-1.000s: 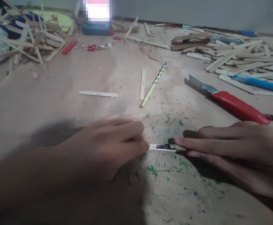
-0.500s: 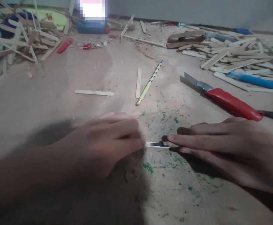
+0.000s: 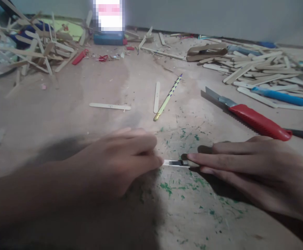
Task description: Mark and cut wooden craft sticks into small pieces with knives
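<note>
My left hand (image 3: 120, 159) is closed, its thumb and fingertips pinching a pale craft stick (image 3: 166, 162) against the tabletop. Most of that stick is hidden under the fingers. My right hand (image 3: 255, 170) wraps round the light handle of a small chisel (image 3: 176, 163), index finger stretched along it. The tool's dark flat blade lies on the stick, pointing left at the left fingertips. Beyond the hands are two loose craft sticks (image 3: 110, 106) and a yellow patterned pencil (image 3: 168, 98). A red-handled utility knife (image 3: 260, 121) rests beyond my right hand.
Craft sticks are heaped at the back right (image 3: 266, 66), with a blue tube-shaped item (image 3: 281, 96) on them. A tangled stick pile (image 3: 34, 48) fills the back left. A blue box (image 3: 109, 38) stands near the wall. Green marks (image 3: 167, 188) spot the table (image 3: 193, 222).
The whole scene sits slightly lower in the picture, as the head view has tilted up a little. Both hands, the stick and the chisel keep nearly the same places on the table.
</note>
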`<state>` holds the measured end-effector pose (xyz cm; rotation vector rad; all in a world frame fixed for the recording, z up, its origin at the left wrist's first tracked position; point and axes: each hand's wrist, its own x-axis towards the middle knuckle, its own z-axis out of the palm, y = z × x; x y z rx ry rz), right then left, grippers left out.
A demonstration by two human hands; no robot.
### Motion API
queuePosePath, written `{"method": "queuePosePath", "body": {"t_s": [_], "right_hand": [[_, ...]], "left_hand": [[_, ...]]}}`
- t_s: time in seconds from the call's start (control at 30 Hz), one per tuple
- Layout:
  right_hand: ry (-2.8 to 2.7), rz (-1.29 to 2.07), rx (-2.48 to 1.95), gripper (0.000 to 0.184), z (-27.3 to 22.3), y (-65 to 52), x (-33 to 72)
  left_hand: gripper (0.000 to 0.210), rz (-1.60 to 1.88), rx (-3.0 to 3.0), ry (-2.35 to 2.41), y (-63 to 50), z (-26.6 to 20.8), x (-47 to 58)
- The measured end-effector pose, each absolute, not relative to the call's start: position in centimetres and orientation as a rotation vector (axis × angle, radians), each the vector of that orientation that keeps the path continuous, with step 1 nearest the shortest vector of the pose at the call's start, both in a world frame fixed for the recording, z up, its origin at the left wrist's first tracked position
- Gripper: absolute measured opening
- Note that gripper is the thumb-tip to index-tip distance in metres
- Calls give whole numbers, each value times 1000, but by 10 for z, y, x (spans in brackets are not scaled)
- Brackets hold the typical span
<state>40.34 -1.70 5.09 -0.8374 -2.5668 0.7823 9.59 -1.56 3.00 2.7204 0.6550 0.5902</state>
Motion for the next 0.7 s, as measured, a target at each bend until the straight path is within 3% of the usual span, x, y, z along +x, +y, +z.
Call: {"method": "queuePosePath", "body": {"t_s": [0.7], "right_hand": [[-2523, 801, -879, 34, 58, -17, 409]], "left_hand": [[21, 656, 2744, 610, -14, 34, 91]]}}
